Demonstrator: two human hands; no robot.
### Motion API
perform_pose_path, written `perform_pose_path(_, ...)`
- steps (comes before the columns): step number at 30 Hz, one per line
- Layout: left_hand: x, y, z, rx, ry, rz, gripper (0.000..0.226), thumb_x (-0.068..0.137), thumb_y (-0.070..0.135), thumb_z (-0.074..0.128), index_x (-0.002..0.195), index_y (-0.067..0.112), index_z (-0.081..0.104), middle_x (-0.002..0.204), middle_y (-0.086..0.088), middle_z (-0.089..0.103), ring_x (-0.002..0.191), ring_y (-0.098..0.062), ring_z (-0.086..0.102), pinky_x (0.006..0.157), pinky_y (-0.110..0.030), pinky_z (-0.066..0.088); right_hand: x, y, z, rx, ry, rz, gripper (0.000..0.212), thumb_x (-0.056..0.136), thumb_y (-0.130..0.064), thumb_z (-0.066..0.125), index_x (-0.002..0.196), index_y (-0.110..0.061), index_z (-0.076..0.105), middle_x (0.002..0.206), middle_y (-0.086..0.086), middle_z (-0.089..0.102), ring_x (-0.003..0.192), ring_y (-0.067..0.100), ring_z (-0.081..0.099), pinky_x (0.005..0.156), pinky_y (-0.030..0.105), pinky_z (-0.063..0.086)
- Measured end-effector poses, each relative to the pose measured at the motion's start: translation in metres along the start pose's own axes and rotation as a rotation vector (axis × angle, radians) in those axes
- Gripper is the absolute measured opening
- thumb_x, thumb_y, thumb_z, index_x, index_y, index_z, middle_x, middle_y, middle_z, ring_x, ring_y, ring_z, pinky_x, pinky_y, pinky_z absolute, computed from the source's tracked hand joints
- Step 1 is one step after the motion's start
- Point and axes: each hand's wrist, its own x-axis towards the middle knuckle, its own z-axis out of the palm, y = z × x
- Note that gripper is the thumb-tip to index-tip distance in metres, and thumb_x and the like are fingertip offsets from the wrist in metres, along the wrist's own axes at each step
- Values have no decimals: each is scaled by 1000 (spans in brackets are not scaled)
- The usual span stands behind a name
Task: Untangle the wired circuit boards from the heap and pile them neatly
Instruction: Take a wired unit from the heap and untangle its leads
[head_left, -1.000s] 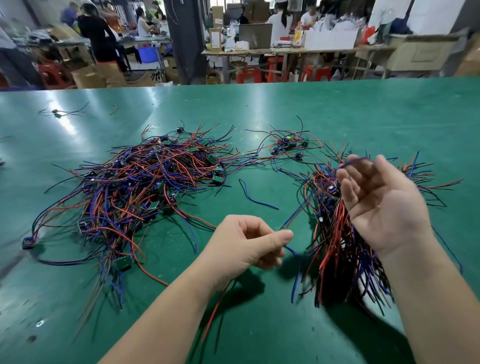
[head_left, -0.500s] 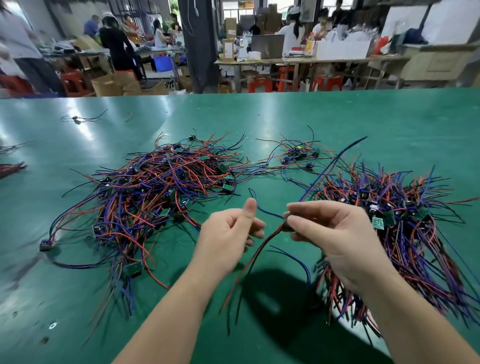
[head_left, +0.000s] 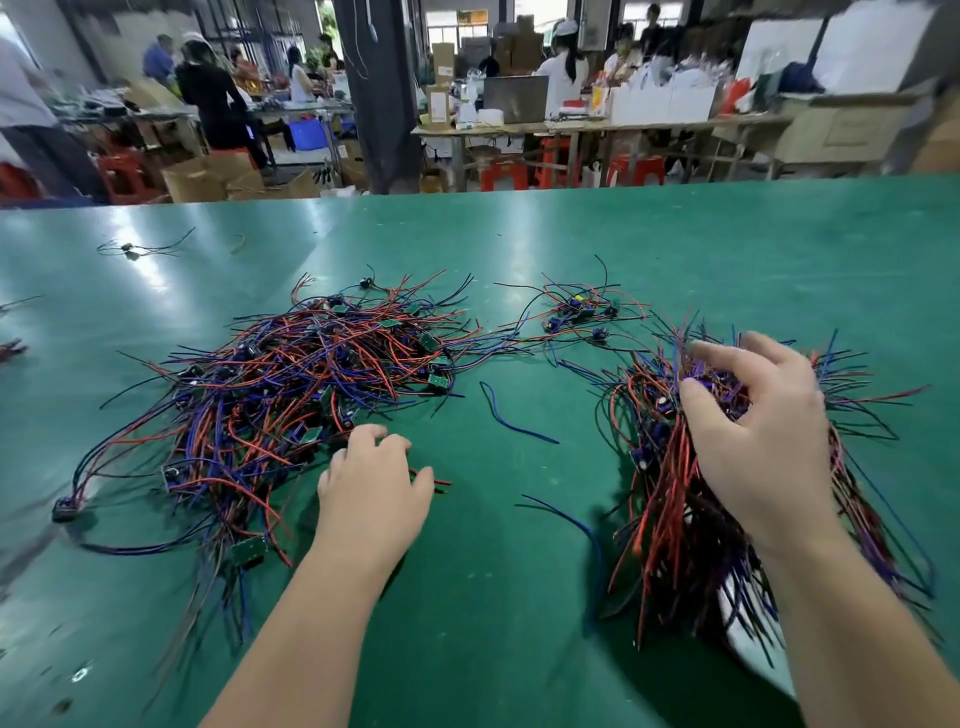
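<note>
The right hand (head_left: 753, 447) is laid, released, on top of the pile (head_left: 670, 519) of wired boards at the right of the frame, its fingers bent and spread. The left hand (head_left: 371, 491) is held palm down at the near edge of the tangled heap (head_left: 270, 395) at left centre. A red wire (head_left: 440, 482) is seen beside it, but whether anything is grasped cannot be told. A loose blue wire (head_left: 511, 418) is seen on the green counter (head_left: 519, 234) between heap and pile, and a small cluster (head_left: 571, 312) above it.
</note>
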Motion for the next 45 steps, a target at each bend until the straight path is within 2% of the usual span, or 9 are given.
perform_pose_path(4, 3, 3, -3, -93, 60, 29, 39, 90, 37, 57, 121, 13, 63, 121, -5, 59, 112, -24, 53, 97, -36, 43, -11, -10, 7, 195, 57, -98, 23, 84, -6, 63, 93, -26, 71, 110, -5, 56, 101, 7, 54, 87, 32, 47)
perform_pose_path(9, -2, 9, -18, -446, 452, 110, 20, 89, 23, 62, 102, 10, 70, 96, -1, 67, 92, -19, 59, 84, -23, 38, -21, -13, 12, 364, 5, -214, 23, 84, -1, 62, 90, -21, 71, 89, -5, 66, 74, 16, 62, 68, 27, 50)
perform_pose_path(17, -23, 23, -27, -714, 731, 551, 29, 92, 21, 44, 106, 7, 65, 104, 3, 63, 100, -17, 59, 92, -30, 44, -29, -25, 20, 784, -565, 114, 25, 92, 5, 50, 94, -10, 69, 70, 11, 70, 58, 21, 66, 55, 23, 52)
perform_pose_path(23, -43, 46, -17, -655, 514, 942, 36, 89, 20, 47, 117, 5, 63, 125, -4, 61, 115, -17, 56, 98, -38, 43, -34, -26, 30, 889, -861, 224, 45, 92, 6, 48, 126, -24, 55, 100, 14, 68, 90, 22, 65, 78, 32, 51)
perform_pose_path(28, -51, 52, -12, -645, 348, 1059, 36, 87, 22, 49, 113, 5, 68, 124, -3, 64, 109, -17, 60, 95, -36, 45, -34, -27, 30, 853, -795, 138, 41, 79, 20, 57, 103, -13, 66, 96, 2, 72, 90, 9, 66, 79, 17, 52)
perform_pose_path(32, -52, 47, -11, -756, 317, 963, 35, 89, 23, 46, 111, 7, 68, 104, 2, 70, 94, -15, 64, 81, -36, 50, -28, -20, 31, 864, -659, 241, 54, 77, 30, 34, 93, -9, 68, 94, 12, 73, 88, 21, 70, 78, 26, 54)
perform_pose_path(39, -40, 40, -11, -689, 128, 606, 56, 88, 52, 33, 74, 9, 67, 56, -5, 60, 58, -21, 59, 56, -39, 47, -23, -16, 24, 900, -541, 180, 44, 82, 21, 41, 98, -10, 69, 96, 10, 74, 94, 24, 68, 73, 27, 47)
perform_pose_path(42, -33, 36, -7, -474, -92, 487, 57, 85, 62, 33, 85, 16, 67, 62, -5, 61, 66, -22, 58, 63, -37, 49, -25, -16, 22, 930, -550, 126, 46, 82, 20, 43, 98, -13, 71, 100, 10, 73, 101, 21, 67, 73, 23, 48)
perform_pose_path(45, -32, 35, -4, -143, -158, 434, 43, 88, 60, 42, 125, 44, 55, 102, 8, 69, 98, -14, 61, 76, -25, 45, -25, -18, 21, 1000, -573, 85, 42, 74, 8, 48, 94, -16, 76, 103, 9, 73, 107, 19, 65, 73, 20, 50)
